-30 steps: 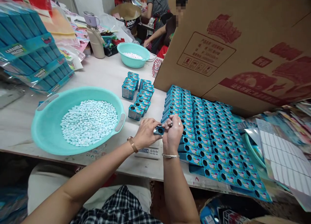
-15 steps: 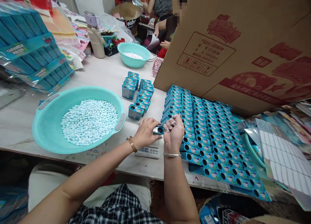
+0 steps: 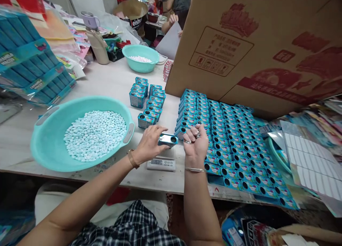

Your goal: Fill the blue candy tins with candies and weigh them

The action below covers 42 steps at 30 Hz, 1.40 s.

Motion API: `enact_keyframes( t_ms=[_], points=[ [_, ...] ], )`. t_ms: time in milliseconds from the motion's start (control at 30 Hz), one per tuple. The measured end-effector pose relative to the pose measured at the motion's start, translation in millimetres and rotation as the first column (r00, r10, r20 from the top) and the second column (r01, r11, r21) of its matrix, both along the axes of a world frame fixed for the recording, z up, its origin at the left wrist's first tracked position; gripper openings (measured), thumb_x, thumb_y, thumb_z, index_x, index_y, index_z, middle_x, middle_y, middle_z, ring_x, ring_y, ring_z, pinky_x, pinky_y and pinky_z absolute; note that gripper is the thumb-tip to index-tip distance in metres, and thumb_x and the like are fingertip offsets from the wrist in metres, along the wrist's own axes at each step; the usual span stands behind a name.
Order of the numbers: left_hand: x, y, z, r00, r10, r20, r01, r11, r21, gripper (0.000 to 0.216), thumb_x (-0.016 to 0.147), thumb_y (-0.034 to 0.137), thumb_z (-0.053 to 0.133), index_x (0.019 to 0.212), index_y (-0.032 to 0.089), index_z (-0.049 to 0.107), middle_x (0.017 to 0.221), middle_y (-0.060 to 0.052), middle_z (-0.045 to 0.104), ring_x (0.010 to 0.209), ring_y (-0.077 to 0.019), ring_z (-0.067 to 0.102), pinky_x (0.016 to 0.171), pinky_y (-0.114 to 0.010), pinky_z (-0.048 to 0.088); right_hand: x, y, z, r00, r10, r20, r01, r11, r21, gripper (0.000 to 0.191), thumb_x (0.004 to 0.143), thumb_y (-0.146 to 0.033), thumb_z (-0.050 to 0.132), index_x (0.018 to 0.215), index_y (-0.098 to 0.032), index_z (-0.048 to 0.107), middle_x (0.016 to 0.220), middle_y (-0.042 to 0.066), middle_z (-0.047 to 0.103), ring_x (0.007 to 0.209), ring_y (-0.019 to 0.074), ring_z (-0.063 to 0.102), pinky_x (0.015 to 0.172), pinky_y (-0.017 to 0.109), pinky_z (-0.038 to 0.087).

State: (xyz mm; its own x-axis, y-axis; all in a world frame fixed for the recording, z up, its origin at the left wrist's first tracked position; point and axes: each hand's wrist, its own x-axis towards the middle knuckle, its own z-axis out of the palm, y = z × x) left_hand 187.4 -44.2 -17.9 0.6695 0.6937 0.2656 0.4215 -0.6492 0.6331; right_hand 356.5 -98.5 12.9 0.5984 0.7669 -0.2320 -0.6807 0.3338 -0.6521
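My left hand (image 3: 148, 143) grips a small blue tin (image 3: 167, 140) and holds it just above a small digital scale (image 3: 161, 163) on the table. Just to the right, my right hand (image 3: 196, 143) is closed in a fist; small pale pieces show between its fingers, too small to name. A teal basin (image 3: 50, 141) full of pale blue tablets (image 3: 94, 134) sits left of my left hand. A large sheet of matching blue tins (image 3: 229, 142) in rows lies right of my right hand. A smaller group of upright tins (image 3: 146, 100) stands behind my left hand.
A big cardboard box (image 3: 256, 46) leans over the rows of tins. Wrapped blue packs (image 3: 29, 68) are stacked far left. A second teal basin (image 3: 140, 59) and a beige bottle (image 3: 97, 43) stand at the back. Another person's hand (image 3: 173, 20) holds a sheet there. White label sheets (image 3: 312, 164) lie right.
My hands have drawn apart: the left now holds the tin alone over the scale, turned on its side, while the right fist has pulled away to the right. The view shifted slightly.
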Motion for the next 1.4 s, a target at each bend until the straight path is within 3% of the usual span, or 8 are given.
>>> enact_keyframes(
  t_ms=[233, 533, 767, 1000, 1167, 1400],
  points=[
    [3.1, -4.9, -7.2, 1.0, 0.001, 0.01, 0.0, 1.0, -0.012, 0.056, 0.075, 0.032, 0.075, 0.125, 0.022, 0.052, 0.117, -0.008, 0.058, 0.109, -0.0271, 0.052, 0.095, -0.043, 0.042, -22.6, 14.0, -8.1, 0.979, -0.014, 0.205, 0.029, 0.997, -0.07, 0.032, 0.079, -0.046, 0.067, 0.075, -0.02, 0.048, 0.054, -0.011, 0.033, 0.039, 0.0035, 0.022, 0.037, 0.018, 0.018],
    [8.7, -5.9, -8.6, 0.999, -0.005, 0.037, 0.005, 1.0, -0.013, 0.054, 0.074, 0.03, 0.075, 0.123, 0.022, 0.054, 0.115, -0.007, 0.058, 0.11, -0.0264, 0.051, 0.095, -0.041, 0.042, -35.8, 20.6, -12.2, 0.922, -0.059, 0.383, 0.106, 0.989, -0.102, 0.031, 0.082, -0.046, 0.061, 0.071, -0.02, 0.049, 0.052, -0.009, 0.036, 0.043, 0.0053, 0.027, 0.042, 0.02, 0.021],
    [7.5, -5.5, -7.4, 0.998, 0.007, 0.058, -0.005, 0.999, -0.047, 0.05, 0.076, 0.033, 0.074, 0.121, 0.022, 0.055, 0.116, -0.007, 0.059, 0.111, -0.0265, 0.052, 0.097, -0.042, 0.042, -34.2, 21.9, -14.1, 0.908, -0.084, 0.409, 0.143, 0.983, -0.116, 0.028, 0.08, -0.043, 0.063, 0.071, -0.019, 0.051, 0.054, -0.009, 0.037, 0.045, 0.0055, 0.029, 0.043, 0.02, 0.021],
    [21.5, 0.1, 8.9, 0.989, 0.098, 0.112, -0.07, 0.971, -0.229, 0.027, 0.078, 0.031, 0.071, 0.103, 0.021, 0.067, 0.106, -0.005, 0.066, 0.106, -0.0234, 0.057, 0.096, -0.038, 0.044, -30.7, 20.9, -13.4, 0.939, -0.031, 0.342, 0.074, 0.991, -0.114, 0.03, 0.081, -0.045, 0.063, 0.072, -0.019, 0.05, 0.052, -0.01, 0.034, 0.043, 0.0056, 0.028, 0.042, 0.02, 0.022],
    [38.6, -0.7, 14.8, 0.994, 0.091, 0.057, -0.083, 0.989, -0.122, 0.015, 0.078, 0.037, 0.071, 0.074, 0.023, 0.072, 0.096, -0.003, 0.067, 0.104, -0.0249, 0.057, 0.099, -0.044, 0.04, -29.8, 17.8, -9.5, 0.944, -0.083, 0.32, 0.109, 0.992, -0.066, 0.031, 0.08, -0.045, 0.064, 0.071, -0.019, 0.05, 0.053, -0.009, 0.036, 0.045, 0.0054, 0.029, 0.043, 0.02, 0.022],
    [47.5, -3.4, 21.4, 0.999, 0.037, 0.033, -0.03, 0.984, -0.178, 0.007, 0.076, 0.032, 0.071, 0.074, 0.027, 0.075, 0.104, -0.002, 0.071, 0.116, -0.0303, 0.055, 0.11, -0.058, 0.026, -30.5, 15.5, -7.7, 0.938, -0.136, 0.319, 0.155, 0.987, -0.036, 0.03, 0.083, -0.043, 0.062, 0.071, -0.019, 0.051, 0.055, -0.008, 0.036, 0.047, 0.0059, 0.029, 0.044, 0.02, 0.023]
  ],
)
